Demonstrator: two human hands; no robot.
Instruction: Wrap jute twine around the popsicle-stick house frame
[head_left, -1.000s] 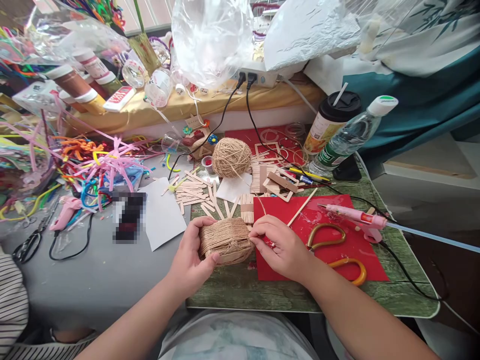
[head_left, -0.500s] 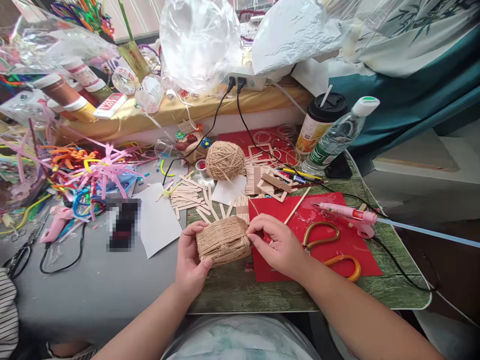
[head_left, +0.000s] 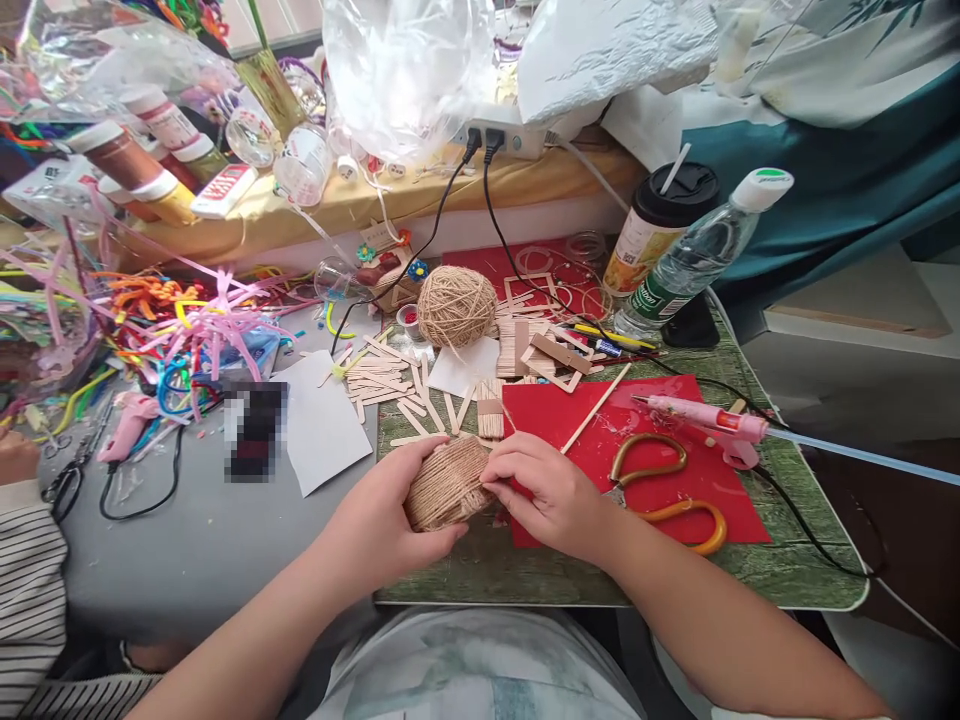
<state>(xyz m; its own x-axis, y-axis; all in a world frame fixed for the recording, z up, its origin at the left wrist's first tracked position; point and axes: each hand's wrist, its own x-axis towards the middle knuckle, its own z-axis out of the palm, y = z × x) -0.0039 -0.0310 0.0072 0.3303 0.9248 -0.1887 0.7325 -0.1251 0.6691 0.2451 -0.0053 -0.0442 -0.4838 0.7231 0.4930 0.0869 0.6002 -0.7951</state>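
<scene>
My left hand [head_left: 382, 515] is wrapped round a block covered in jute twine [head_left: 448, 487], thumb along its near side and fingers over the far left. At the block's right end, my right hand [head_left: 551, 492] pinches a strand of the twine between thumb and fingertips. What lies under the windings is hidden. Beyond the hands sits a ball of jute twine [head_left: 457, 308]. Scissors with orange handles [head_left: 649, 455] lie beside my right hand on red card [head_left: 570, 410], their blades partly hidden by the hand.
Wooden craft sticks [head_left: 382, 378] lie scattered beyond the block. A pink glue gun [head_left: 709, 420] rests on the right, its black cord trailing. A water bottle [head_left: 705, 255] and a lidded cup [head_left: 660, 225] stand at the back right. Another person's striped sleeve [head_left: 30, 560] shows at left.
My left hand has shifted further over the twine-covered block, which is turned and tilted so less of its front shows. My right hand stays at its right end. The striped sleeve has come further into view.
</scene>
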